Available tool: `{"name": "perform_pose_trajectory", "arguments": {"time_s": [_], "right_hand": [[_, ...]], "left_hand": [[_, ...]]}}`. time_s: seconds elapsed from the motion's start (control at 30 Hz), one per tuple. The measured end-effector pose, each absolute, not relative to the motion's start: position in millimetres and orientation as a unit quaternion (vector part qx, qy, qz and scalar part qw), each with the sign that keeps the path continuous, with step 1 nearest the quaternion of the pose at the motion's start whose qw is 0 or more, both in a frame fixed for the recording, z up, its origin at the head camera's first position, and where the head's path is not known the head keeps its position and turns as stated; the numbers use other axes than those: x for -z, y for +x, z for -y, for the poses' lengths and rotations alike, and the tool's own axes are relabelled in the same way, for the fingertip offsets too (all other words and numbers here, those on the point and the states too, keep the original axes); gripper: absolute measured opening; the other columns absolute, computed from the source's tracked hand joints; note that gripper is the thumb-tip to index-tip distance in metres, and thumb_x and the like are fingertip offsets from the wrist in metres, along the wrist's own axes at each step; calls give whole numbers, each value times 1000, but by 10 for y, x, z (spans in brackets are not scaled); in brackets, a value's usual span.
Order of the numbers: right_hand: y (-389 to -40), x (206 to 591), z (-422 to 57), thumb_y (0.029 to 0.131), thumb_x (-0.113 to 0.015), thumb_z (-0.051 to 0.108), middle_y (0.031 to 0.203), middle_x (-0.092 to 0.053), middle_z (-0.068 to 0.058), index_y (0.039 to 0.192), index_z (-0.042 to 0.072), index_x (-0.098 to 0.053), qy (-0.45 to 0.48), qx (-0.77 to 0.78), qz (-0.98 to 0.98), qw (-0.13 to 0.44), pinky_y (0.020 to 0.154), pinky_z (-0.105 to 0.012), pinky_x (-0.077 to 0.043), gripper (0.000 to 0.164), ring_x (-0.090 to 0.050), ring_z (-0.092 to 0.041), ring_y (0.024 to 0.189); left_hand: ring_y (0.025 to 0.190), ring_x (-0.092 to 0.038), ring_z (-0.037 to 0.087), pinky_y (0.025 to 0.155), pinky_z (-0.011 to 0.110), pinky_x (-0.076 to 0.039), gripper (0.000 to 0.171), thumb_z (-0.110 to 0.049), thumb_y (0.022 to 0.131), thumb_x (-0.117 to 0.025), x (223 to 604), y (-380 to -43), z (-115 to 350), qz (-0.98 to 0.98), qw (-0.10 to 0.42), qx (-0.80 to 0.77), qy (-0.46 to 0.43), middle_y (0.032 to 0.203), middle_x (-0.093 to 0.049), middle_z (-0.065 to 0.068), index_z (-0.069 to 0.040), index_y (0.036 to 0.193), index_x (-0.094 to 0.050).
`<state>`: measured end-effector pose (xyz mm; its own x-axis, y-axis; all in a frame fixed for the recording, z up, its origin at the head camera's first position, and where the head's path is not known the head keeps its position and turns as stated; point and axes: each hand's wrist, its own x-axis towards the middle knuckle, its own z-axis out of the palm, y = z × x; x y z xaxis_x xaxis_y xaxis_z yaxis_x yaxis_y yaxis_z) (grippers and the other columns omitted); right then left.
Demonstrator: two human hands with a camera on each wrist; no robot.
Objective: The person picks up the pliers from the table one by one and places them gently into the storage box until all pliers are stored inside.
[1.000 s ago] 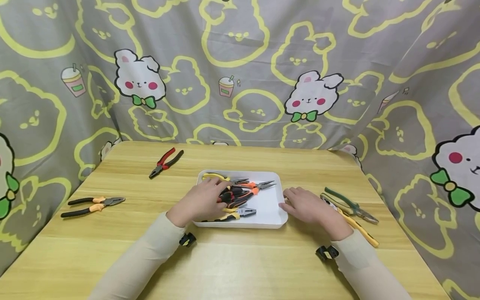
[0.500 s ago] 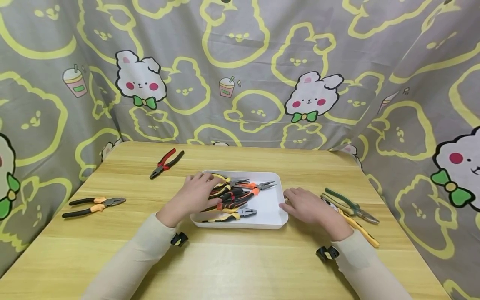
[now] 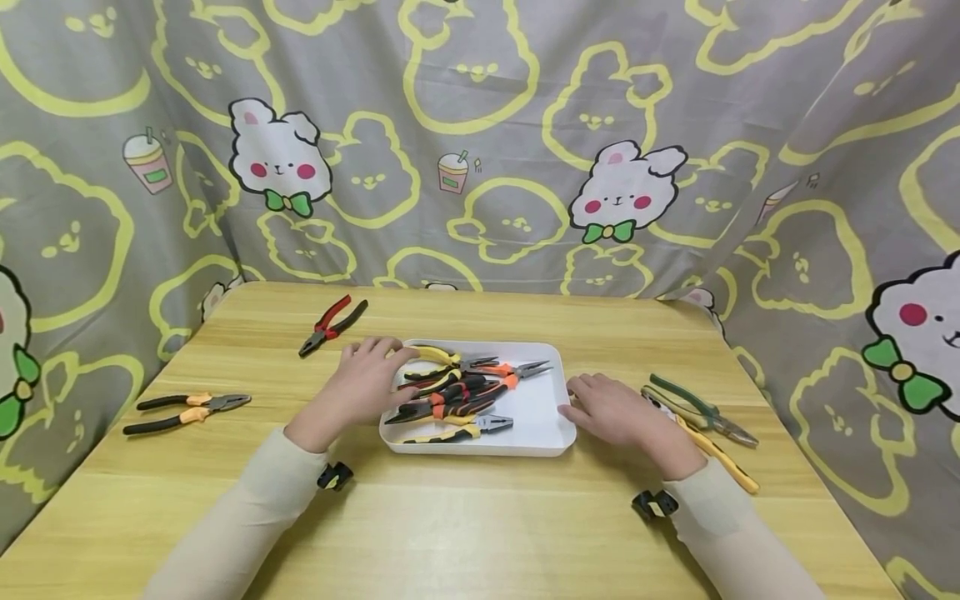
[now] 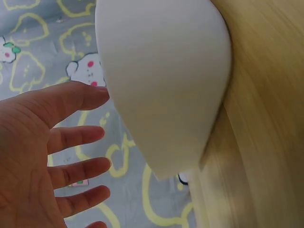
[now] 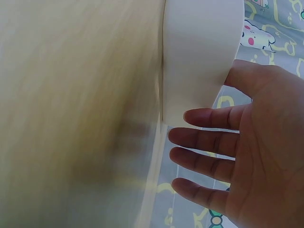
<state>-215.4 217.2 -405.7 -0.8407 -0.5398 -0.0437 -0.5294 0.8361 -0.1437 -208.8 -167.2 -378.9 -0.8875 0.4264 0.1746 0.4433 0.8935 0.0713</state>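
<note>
A white tray [image 3: 543, 421] holds several pliers, among them yellow-and-black combination pliers [image 3: 491, 424] and orange-and-black long-nose pliers [image 3: 517, 375]. My left hand [image 3: 362, 385] is at the tray's left end, with its thumb over the rim. In the left wrist view, the thumb [image 4: 90, 96] meets the tray wall [image 4: 164, 90] and the other fingers are spread and hold nothing. At the tray's right end is my right hand [image 3: 611, 410]. Its thumb lies at the rim in the right wrist view, and the slightly bent fingers [image 5: 204, 140] are beside the wall.
On the wooden table [image 3: 480, 517], orange-and-black pliers [image 3: 187, 412] lie far left and red-and-black pliers [image 3: 330, 325] at the back left. Green-handled pliers [image 3: 705, 410] and a yellow-handled tool [image 3: 716, 456] lie right of my right hand. A patterned curtain [image 3: 510, 167] surrounds the table.
My left hand has drawn back to the left, from over the pliers to the tray's left rim, uncovering their handles. The right hand and the tray have stayed in place.
</note>
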Motion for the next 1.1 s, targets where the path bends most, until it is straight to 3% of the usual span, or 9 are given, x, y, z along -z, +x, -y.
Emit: {"name": "perform_pose_trajectory", "arguments": {"time_s": [1.1], "right_hand": [[-2173,4076,-2169,101,-49,41,103,-58,-3,120,6,-57,-279,59,-958,42,83,-43,-46,41,-55,-22,95]], "left_hand": [[127,-35,50,90,71,-26,55,-36,90,-69,3778,-2081,2688,982,62,108,-140,139,-44,23,-14,138,-53]]}}
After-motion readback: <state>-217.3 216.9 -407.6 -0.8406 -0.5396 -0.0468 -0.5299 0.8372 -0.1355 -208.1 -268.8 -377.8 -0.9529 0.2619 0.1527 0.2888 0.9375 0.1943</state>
